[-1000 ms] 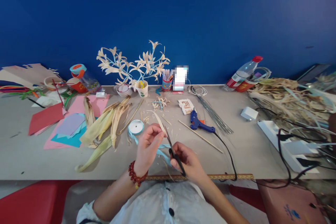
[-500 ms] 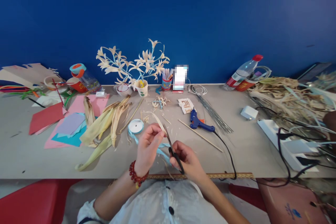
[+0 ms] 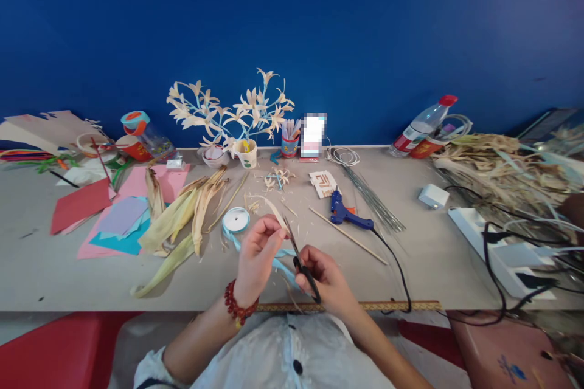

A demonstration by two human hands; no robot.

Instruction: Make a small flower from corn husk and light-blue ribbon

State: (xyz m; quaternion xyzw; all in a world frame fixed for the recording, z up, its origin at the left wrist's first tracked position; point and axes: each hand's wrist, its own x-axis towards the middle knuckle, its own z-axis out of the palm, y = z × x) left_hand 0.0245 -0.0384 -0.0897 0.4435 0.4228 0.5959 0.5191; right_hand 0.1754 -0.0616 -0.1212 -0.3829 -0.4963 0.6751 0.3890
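Between the thumb and fingers of my left hand (image 3: 259,255) is a thin pale strip of corn husk (image 3: 274,209), its curved end pointing up and left. My right hand (image 3: 325,276) grips black-handled scissors (image 3: 306,276). Their blades point up and lie right beside the strip at my left fingertips; whether they touch it I cannot tell. Light blue ribbon (image 3: 283,267) runs behind my hands from a white spool (image 3: 236,219). Dried corn husks (image 3: 182,213) lie to the left of my left hand.
A blue glue gun (image 3: 349,213) with a black cord and a thin stick (image 3: 349,235) lie right of centre. Husk flowers (image 3: 255,106) stand in cups at the back. Coloured papers (image 3: 121,219) lie left; a power strip (image 3: 483,249) with tangled cables is at right.
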